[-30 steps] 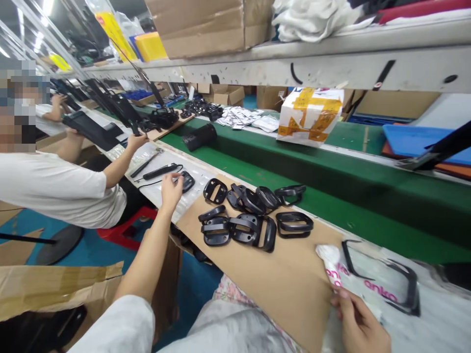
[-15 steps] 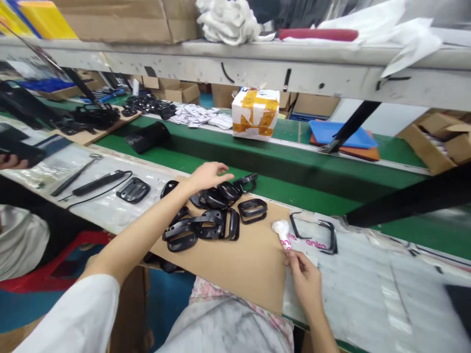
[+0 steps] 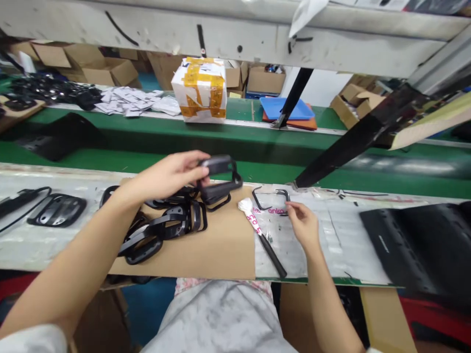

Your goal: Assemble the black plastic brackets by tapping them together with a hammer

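My left hand (image 3: 184,171) grips a black plastic frame-shaped part (image 3: 221,189) with an arched handle, held above the brown cardboard sheet (image 3: 221,255). Beneath and left of it lie several similar black plastic parts (image 3: 172,220), partly hidden by my left forearm. My right hand (image 3: 302,223) pinches the side of a thin black bent strip (image 3: 283,192) on the plastic-covered bench. A second thin bent strip (image 3: 257,200) lies just left of it. Between my hands rests a mallet-like tool (image 3: 270,252), its black handle toward me and its head wrapped in white plastic with pink letters.
Behind the bench runs a green conveyor (image 3: 147,159). A white box with yellow tape (image 3: 200,93) and a blue tray (image 3: 285,108) stand beyond it. A slanted black post (image 3: 331,142) rises at right, near a black panel (image 3: 423,245). A shelf beam (image 3: 235,37) crosses overhead.
My left hand has taken hold of a black frame part and lifted it. My right hand has let go of the wrapped tool and moved to the thin strip. The view has turned right.
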Available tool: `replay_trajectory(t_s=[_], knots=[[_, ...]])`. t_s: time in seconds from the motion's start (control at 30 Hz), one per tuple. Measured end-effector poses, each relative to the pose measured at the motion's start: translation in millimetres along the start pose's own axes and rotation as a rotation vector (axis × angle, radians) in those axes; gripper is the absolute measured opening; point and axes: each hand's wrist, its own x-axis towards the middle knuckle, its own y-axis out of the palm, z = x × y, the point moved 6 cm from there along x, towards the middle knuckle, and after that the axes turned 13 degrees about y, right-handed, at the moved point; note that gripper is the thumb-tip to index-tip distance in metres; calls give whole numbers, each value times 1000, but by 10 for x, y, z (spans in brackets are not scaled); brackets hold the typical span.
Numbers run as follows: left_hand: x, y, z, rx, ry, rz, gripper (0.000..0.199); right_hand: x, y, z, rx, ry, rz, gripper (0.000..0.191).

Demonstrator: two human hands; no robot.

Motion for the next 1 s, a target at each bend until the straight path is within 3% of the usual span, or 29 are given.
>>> replay_trajectory(t_s=[0.07,0.17,0.27,0.33,0.43,0.53,0.63,0.73,0.83,0.9,1.0], knots=[[-383,393,-17,-242,-78,89,53,170,-21,41,-73,-50,-31,34],[-799,1125,164,-362,-143,155,46,391,96,97,-176,-105,-38,34],[-967,1718,492,-352,-174,79,42,565,229,108,-242,-109,-59,30],[-1007,1909,674,-281,-197,-39,43,634,255,113,-248,-111,-72,22],[-1058,1966,728,-152,-191,-168,45,652,167,130,-183,-131,-93,17],[-1099,1939,574,-36,-116,-214,44,597,-14,93,-40,-113,-172,19],[-1057,2013,420,6,-13,-113,46,504,-110,-12,153,-41,-234,25],[-949,2076,398,-24,13,-12,34,380,-51,-64,333,30,-187,33],[-845,1983,434,-201,-64,-120,26,181,33,15,465,78,-108,37],[-807,1926,453,-446,-155,-262,31,-8,57,133,548,95,-65,37],[-780,2000,467,-859,-289,-446,44,-350,104,408,657,45,64,29]])
